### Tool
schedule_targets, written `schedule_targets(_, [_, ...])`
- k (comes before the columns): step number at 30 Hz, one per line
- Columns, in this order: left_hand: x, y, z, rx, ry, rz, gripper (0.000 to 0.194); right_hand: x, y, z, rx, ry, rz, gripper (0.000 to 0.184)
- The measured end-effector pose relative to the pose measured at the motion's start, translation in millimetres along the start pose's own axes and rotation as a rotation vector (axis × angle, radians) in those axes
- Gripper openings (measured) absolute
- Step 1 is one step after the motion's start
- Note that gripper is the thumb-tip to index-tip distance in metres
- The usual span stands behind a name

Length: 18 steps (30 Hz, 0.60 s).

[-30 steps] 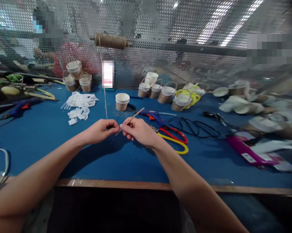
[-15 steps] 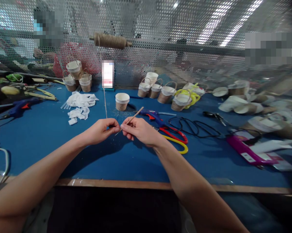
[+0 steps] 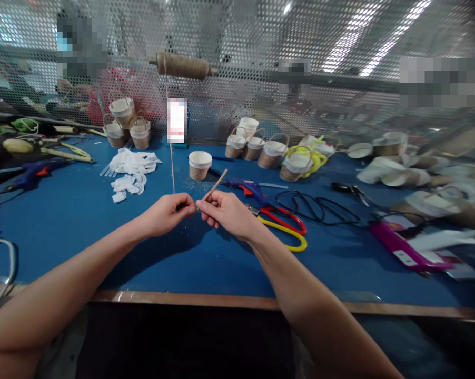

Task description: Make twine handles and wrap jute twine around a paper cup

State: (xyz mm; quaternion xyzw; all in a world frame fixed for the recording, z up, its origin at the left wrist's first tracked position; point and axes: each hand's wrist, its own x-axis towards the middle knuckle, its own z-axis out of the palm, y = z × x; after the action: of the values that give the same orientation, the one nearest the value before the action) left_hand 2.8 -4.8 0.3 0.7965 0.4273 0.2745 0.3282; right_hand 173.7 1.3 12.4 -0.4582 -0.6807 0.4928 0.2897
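Observation:
My left hand (image 3: 173,213) is closed in a pinch on jute twine (image 3: 171,163), which runs down to it from a spool (image 3: 182,66) hung on the mesh. Right beside it, fingertips touching, my right hand (image 3: 221,210) pinches a thin brown stick (image 3: 217,183) that looks wrapped in twine and slants up to the right. The stick's lower end is hidden by the fingers. Just beyond both hands stands a small twine-wrapped cup (image 3: 200,167) with a white rim. Scissors (image 3: 288,231) with red and yellow handles lie to the right of my right wrist.
A blue glue gun (image 3: 249,188) and its black cord lie beyond the scissors. White lace (image 3: 132,162) is heaped at left. Small handled baskets (image 3: 273,153) line the back. A purple device (image 3: 405,247) is at right, another glue gun (image 3: 36,173) at far left. Perforated mesh rises behind.
The stick in my right hand has tilted slightly and its upper end has come lower and left. Both hands stay pinched together in nearly the same place.

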Motion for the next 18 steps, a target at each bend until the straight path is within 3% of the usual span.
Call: schedule_targets(18, [1.8, -4.5, -5.4, 0.05, -0.048, 0.054, 0.015, -0.7, -0.3, -1.7, 0.06, -0.066, -0.02, 0.007])
